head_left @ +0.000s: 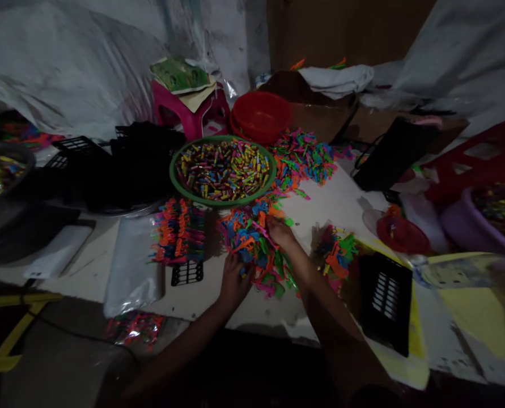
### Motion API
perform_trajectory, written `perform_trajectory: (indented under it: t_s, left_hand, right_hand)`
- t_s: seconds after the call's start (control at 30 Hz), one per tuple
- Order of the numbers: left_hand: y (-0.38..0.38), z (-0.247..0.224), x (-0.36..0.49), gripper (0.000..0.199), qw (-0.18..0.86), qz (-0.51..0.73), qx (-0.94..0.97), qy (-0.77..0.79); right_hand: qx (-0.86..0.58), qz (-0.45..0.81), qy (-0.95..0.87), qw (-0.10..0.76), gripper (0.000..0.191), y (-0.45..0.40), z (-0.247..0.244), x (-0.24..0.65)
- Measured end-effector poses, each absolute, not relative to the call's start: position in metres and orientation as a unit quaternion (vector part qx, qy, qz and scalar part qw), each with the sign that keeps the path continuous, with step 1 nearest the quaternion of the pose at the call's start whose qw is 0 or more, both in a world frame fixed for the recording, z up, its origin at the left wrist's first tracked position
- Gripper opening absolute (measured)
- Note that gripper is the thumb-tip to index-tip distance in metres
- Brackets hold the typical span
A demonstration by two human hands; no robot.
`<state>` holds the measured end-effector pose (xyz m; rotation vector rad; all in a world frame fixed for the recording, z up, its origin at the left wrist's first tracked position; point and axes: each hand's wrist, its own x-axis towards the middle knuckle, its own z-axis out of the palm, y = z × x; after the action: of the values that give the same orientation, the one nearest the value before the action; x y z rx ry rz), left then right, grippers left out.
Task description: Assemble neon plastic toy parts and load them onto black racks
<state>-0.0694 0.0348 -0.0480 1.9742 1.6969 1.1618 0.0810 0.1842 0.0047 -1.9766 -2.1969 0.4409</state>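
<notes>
A heap of small bright plastic pieces (246, 229) in blue, orange, green and pink lies on the table in front of me. At the heap's right side, my right hand (280, 232) is closed, with a long pink plastic piece (264, 233) at its fingertips. My left hand (235, 280) is at the near left edge of the heap, fingers curled; a small yellow-and-blue bit shows by them, but the grip is too dark to make out. Left of the heap, rows of orange, pink and blue pieces (179, 229) sit on a black plastic grid (187, 273).
Behind the heap stands a green-rimmed basin (173, 181) of small colourful tubes, with red bowls (263, 113) beyond. Clear plastic bags (133, 266) lie left. A smaller pile (337, 252) and a black slotted tray (386, 300) are right. A purple tub (460, 218) stands far right.
</notes>
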Motion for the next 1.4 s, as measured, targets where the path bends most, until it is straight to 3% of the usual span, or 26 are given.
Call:
perform_trajectory:
  t_s: [0.07,0.23,0.43,0.57,0.67,0.8,0.87,0.97,1.07,1.17,1.27,1.4]
  left_hand:
    - [0.034,-0.043,-0.07,0.014,0.169,0.421,0.663,0.596]
    - [0.023,-0.035,-0.076,0.017,0.217,0.452,0.605,0.618]
    - [-0.001,-0.03,-0.091,0.018,0.248,0.458,0.583,0.623]
    - [-0.009,-0.024,-0.099,0.02,0.301,0.468,0.566,0.609]
    - [-0.011,-0.016,-0.101,0.031,0.41,0.459,0.456,0.644]
    - [-0.015,-0.004,-0.095,0.043,0.585,0.423,0.325,0.612]
    - [-0.016,0.0,-0.09,0.042,0.644,0.402,0.277,0.589]
    - [-0.017,0.004,-0.08,0.043,0.684,0.384,0.241,0.571]
    - [-0.017,0.003,-0.069,0.044,0.698,0.391,0.234,0.552]
    - [-0.019,-0.001,-0.061,0.048,0.693,0.418,0.235,0.538]
    - [-0.019,-0.007,-0.059,0.052,0.685,0.419,0.249,0.541]
    - [-0.014,-0.009,-0.071,0.044,0.618,0.449,0.279,0.581]
  right_hand:
    - [-0.678,0.16,-0.712,0.09,0.042,0.165,0.011,0.082]
    - [-0.673,0.134,-0.688,0.236,0.046,0.085,0.009,0.119]
    - [-0.626,0.041,-0.765,0.148,0.041,0.024,-0.026,0.15]
    - [-0.674,-0.002,-0.711,0.199,0.037,0.029,-0.015,0.144]
    - [-0.637,0.048,-0.743,0.201,0.034,0.015,-0.004,0.118]
    - [-0.584,0.11,-0.791,0.143,0.045,-0.022,-0.013,0.088]
    - [-0.597,0.12,-0.774,0.177,0.038,-0.03,-0.023,0.087]
    - [-0.652,0.174,-0.695,0.249,0.036,-0.028,-0.032,0.1]
    - [-0.678,0.264,-0.637,0.255,0.039,-0.021,-0.032,0.113]
    - [-0.661,0.217,-0.669,0.261,0.032,-0.023,-0.028,0.111]
    - [-0.661,0.114,-0.709,0.217,0.054,-0.035,-0.024,0.097]
    - [-0.637,0.097,-0.756,0.117,0.083,-0.054,-0.022,0.085]
